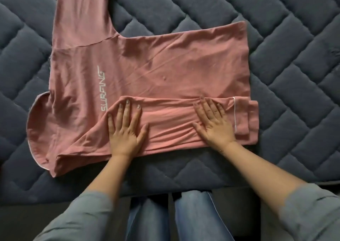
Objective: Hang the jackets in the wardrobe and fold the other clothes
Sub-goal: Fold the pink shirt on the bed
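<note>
The fingers of the left hand lie straight and slightly spread, pressed flat on the folded-over near strip of a pink long-sleeved shirt; the right hand does the same further toward the hem, its fingers fanned apart and flat on the cloth, holding nothing. Both palms rest on the near sleeve, which has been turned in along the body so that its cuff lies by the hem at the right. The shirt lies spread on a dark quilted mattress, near its front edge, just ahead of the person's knees. Its long axis runs left to right across the view: the neckline points left, the hem right, and the white "SURFING" lettering reads sideways. The far sleeve stretches away from the person, not yet folded in. By my judgement the fold of this shirt is roughly at its first third: one side is in, the other side and the crosswise folds are left. No jackets, wardrobe or other clothes are in view, so the rest of the task cannot be gauged.
</note>
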{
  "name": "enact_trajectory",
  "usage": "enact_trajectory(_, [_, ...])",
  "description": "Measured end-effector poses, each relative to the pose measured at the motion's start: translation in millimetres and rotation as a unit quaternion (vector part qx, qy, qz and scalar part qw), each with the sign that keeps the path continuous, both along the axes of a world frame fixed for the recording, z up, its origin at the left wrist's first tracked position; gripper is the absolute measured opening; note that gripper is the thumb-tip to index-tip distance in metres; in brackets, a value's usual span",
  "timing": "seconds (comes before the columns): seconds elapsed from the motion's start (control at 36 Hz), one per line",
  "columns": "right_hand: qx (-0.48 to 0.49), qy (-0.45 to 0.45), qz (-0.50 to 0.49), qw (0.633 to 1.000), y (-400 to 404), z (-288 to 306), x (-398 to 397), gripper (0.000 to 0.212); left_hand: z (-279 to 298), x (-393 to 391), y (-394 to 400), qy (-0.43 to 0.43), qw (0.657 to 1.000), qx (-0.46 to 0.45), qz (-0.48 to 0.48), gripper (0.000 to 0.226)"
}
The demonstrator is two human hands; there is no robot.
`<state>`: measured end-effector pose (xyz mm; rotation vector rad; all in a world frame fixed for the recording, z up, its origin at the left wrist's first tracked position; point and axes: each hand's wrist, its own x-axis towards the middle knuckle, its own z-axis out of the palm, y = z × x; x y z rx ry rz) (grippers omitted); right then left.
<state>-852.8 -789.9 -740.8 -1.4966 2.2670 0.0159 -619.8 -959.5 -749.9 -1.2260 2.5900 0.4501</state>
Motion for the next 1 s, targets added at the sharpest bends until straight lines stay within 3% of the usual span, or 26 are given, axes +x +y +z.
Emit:
enact_trajectory(0.17, [0.123,-0.014,-0.105,0.987,17.8,13.0,-16.0,0.067,17.4,5.3,-9.8,-0.046,0.996,0.056,0.043,0.063])
enact_trajectory(0.25, [0.079,-0.022,-0.160,0.984,4.7,31.5,-31.3,0.068,37.5,-13.3,-37.1,-0.036,0.985,0.064,0.155,0.065])
enact_trajectory(0.31, [0.035,-0.021,-0.185,0.982,-14.3,44.7,-45.6,0.067,52.0,-31.5,-65.4,0.005,0.985,0.037,0.171,0.063])
enact_trajectory(0.47, [-0.031,-0.047,-0.134,0.989,-107.3,46.1,-108.1,0.058,68.5,-118.5,-157.8,0.139,0.990,0.015,0.024,0.053])
enact_trajectory(0.56, [-0.039,-0.032,-0.094,0.994,-154.0,36.0,-137.4,0.062,52.2,-160.9,-188.5,0.069,0.994,0.004,-0.087,0.052])
enact_trajectory(0.64, [-0.019,-0.015,-0.072,0.997,-175.1,25.8,-159.8,0.061,37.9,-177.3,-211.5,0.027,0.990,0.008,-0.137,0.054])
enact_trajectory(0.72, [-0.017,0.029,-0.080,0.996,-176.7,23.1,-171.4,0.045,37.5,-173.5,-232.2,-0.029,0.989,-0.013,-0.148,0.058])
enact_trajectory(0.81, [0.014,0.059,-0.061,0.996,-167.8,24.9,-177.1,0.024,45.4,-154.2,-239.2,-0.077,0.982,-0.022,-0.171,0.047])
enact_trajectory(1.0, [-0.139,0.042,-0.092,0.985,-112.8,61.0,-149.8,0.026,98.0,-112.8,-202.2,0.074,0.972,-0.110,-0.192,0.012])
